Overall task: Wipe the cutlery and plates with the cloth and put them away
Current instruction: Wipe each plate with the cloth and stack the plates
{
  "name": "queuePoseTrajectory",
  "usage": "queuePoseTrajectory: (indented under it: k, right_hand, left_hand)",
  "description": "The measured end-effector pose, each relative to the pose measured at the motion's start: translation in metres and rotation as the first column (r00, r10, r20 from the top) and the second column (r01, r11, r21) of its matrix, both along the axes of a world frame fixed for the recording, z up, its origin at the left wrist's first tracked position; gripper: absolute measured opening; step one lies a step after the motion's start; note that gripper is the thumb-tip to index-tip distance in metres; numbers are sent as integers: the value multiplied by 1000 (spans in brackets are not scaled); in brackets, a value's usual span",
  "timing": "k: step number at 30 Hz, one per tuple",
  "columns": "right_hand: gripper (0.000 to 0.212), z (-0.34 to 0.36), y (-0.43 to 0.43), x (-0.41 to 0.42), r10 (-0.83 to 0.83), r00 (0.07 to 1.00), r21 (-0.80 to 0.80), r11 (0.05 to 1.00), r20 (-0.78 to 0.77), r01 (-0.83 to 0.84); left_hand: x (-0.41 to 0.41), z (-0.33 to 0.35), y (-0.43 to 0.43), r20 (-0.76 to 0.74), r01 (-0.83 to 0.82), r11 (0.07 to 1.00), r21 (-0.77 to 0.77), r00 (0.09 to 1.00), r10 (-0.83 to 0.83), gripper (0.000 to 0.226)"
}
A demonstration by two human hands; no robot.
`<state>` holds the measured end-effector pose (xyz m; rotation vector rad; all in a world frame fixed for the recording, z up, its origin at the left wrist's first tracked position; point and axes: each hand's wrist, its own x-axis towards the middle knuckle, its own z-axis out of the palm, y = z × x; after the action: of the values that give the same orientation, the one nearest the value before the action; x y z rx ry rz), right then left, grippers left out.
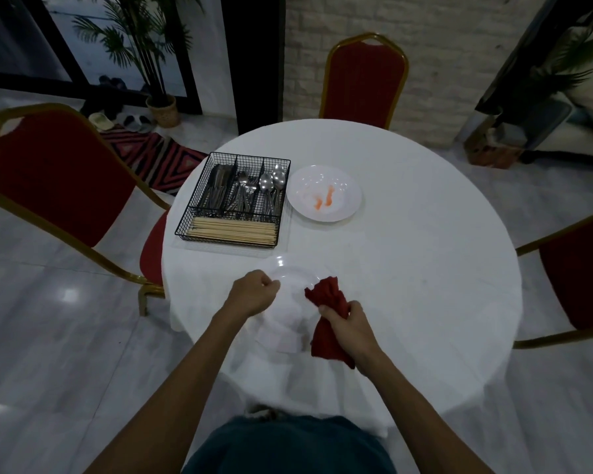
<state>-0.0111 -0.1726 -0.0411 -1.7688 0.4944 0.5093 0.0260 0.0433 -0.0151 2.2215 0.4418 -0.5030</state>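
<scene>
The left grip (254,293) is pinching the left rim of a white plate (292,285) at the near edge of the round white bench (425,241). The right grip (346,323) is clenching a bunched red cloth (327,302), whose upper end is touching the plate's right side. A second plate (324,193), smeared orange, is lying farther back, just beside a wire basket (187,213) that is holding knives (216,189), forks (245,189), spoons (271,183) and chopsticks (233,230) in separate compartments.

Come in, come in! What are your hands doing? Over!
Left hand grips near plate by rim. Right hand holds cloth at its edge. Far plate stained orange. Nothing in the way.
</scene>
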Motion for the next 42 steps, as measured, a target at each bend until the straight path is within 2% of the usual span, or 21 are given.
queuePoseTrajectory:
  k: [7, 11, 15, 18, 22, 28, 31, 34, 39, 42]
  right_hand:
    - [44, 20, -27, 48, -175, 984, 79, 982, 15, 174]
    - [40, 19, -46, 70, -271, 963, 134, 953, -12, 270]
    - [27, 16, -68, 85, -318, 947, 185, 929, -46, 321]
    - [28, 12, -86, 98, -311, 949, 186, 931, -48, 314]
    - [30, 8, -107, 116, -259, 964, 148, 953, -58, 265]
    - [22, 2, -119, 121, -233, 964, 126, 960, -132, 249]
    - [23, -4, -122, 113, -248, 952, 140, 952, -177, 274]
    - [25, -9, -121, 98, -263, 941, 139, 945, -215, 296]
    - [25, -14, -119, 73, -300, 918, 135, 930, -261, 342]
    - [27, -9, -118, 62, -318, 911, 140, 922, -262, 362]
  left_hand:
    - [37, 4, -36, -72, 6, 982, -188, 997, -20, 29]
    - [61, 2, -49, -154, -67, 947, -313, 988, 19, 26]
    - [92, -8, -55, -228, -122, 929, -350, 973, 42, 25]
    - [125, -22, -58, -275, -234, 901, -364, 952, 136, 31]
    - [185, -39, -72, -378, -454, 806, -380, 871, 312, 41]
    - [264, -64, -91, -400, -577, 720, -385, 808, 433, 42]
    - [273, -77, -94, -430, -650, 632, -422, 757, 492, 32]
    - [267, -91, -90, -433, -661, 589, -465, 750, 500, 37]
    - [249, -90, -84, -369, -631, 403, -663, 744, 557, 42]
    - [224, -68, -80, -347, -577, 375, -726, 777, 525, 40]
